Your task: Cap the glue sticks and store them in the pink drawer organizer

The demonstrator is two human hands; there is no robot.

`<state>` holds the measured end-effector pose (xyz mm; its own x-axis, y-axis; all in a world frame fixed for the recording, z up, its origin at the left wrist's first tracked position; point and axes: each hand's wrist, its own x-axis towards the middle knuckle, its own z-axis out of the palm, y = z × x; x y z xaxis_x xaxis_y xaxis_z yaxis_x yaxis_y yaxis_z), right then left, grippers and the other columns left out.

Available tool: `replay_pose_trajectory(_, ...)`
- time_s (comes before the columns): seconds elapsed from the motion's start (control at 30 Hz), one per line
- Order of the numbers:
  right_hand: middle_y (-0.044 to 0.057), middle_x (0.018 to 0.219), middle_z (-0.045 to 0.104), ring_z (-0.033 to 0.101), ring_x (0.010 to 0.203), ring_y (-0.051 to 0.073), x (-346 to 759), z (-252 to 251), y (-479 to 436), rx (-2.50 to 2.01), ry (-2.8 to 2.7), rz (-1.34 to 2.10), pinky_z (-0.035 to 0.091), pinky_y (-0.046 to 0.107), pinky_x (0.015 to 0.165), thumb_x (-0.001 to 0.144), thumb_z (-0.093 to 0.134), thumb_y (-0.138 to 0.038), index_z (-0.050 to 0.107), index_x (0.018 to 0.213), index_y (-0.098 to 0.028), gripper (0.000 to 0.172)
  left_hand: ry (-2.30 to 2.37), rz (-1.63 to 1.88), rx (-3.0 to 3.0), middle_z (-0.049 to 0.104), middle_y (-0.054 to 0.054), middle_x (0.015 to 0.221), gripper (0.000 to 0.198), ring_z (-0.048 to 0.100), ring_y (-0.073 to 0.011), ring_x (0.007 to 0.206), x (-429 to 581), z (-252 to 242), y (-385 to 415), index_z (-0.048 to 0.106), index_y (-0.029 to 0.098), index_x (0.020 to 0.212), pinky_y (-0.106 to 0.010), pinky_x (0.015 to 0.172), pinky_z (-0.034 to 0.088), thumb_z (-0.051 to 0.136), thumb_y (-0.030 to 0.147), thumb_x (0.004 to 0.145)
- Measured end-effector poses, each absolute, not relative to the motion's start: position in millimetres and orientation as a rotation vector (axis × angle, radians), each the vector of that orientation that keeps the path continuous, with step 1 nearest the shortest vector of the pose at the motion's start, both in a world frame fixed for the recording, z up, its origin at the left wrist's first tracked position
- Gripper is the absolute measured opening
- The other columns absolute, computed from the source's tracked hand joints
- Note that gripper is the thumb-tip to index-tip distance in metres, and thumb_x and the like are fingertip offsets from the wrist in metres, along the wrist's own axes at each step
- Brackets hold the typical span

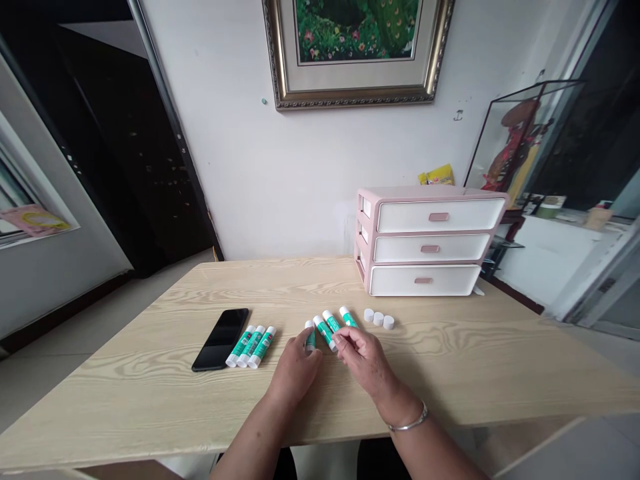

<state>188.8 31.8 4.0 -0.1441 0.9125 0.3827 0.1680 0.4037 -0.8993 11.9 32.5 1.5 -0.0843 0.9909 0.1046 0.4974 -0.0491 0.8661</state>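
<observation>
Table [125, 400] of pale wood grain spreads across the lower view, and a gold-framed painting [355, 53] hangs on the wall above the pink-and-white drawer unit [430, 247], which has three drawers and stands at the table's far edge. Well to the left of the drawer unit lies a black phone [220, 340], face up. The left hand [295, 367] and right hand [365, 363] sit close together, in front of the drawer unit and to its left, and neither is clenched into a fist. Seven green-and-white glue sticks [250, 347] are on or just above the table. Three lie side by side, farthest from the drawer unit and just beside the phone, and four are grouped nearer it. Of those four, the left hand's curled fingers grasp one, the right hand's fingertips appear to pinch another near its white end, and two lie free just beyond the hands. Each stick should handle as a light, stiff, smooth plastic tube, best held around the barrel with the fingertips. Three small white caps [379, 319] sit in a short row just in front of the drawer unit, and being small and round, they look easy to nudge out of place.
</observation>
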Motion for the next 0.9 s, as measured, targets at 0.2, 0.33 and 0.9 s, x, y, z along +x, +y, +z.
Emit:
replay_pose_trajectory(0.2, 0.002, 0.063, 0.063, 0.055, 0.058, 0.017, 189.0, -1.8, 37.1, -1.016, -1.583, 0.769, 0.044, 0.029, 0.054, 0.093, 0.057, -0.054, 0.073, 0.086, -0.025, 0.033, 1.698, 0.925, 1.763, 0.066, -0.017, 0.122, 0.054, 0.063, -0.0294, 0.109, 21.9, 2.8, 34.6, 0.063, 0.018, 0.132, -0.033, 0.092, 0.041, 0.060, 0.021, 0.078)
replay_pose_trajectory(0.33, 0.006, 0.079, 0.071, 0.063, 0.075, 0.022, 196.9, -4.1, 45.3, -1.194, -1.440, 0.538, 0.049, 0.032, 0.068, 0.092, 0.058, -0.049, 0.074, 0.089, -0.026, 0.029, 1.679, 0.950, 1.773, 0.065, -0.018, 0.125, 0.052, 0.063, -0.0312, 0.110, 25.9, 5.0, 32.5, 0.065, 0.017, 0.129, -0.034, 0.093, 0.041, 0.063, 0.023, 0.077)
replay_pose_trajectory(0.9, 0.009, 0.108, 0.075, 0.068, 0.099, 0.025, 202.3, -4.5, 54.7, -1.515, -1.392, 0.501, 0.049, 0.038, 0.088, 0.086, 0.050, -0.024, 0.073, 0.103, -0.021, 0.029, 1.111, 1.162, 1.473, 0.068, -0.012, 0.126, 0.047, 0.069, -0.0253, 0.102, 38.1, -1.0, 25.8, 0.070, 0.019, 0.119, -0.035, 0.089, 0.053, 0.073, 0.022, 0.072)
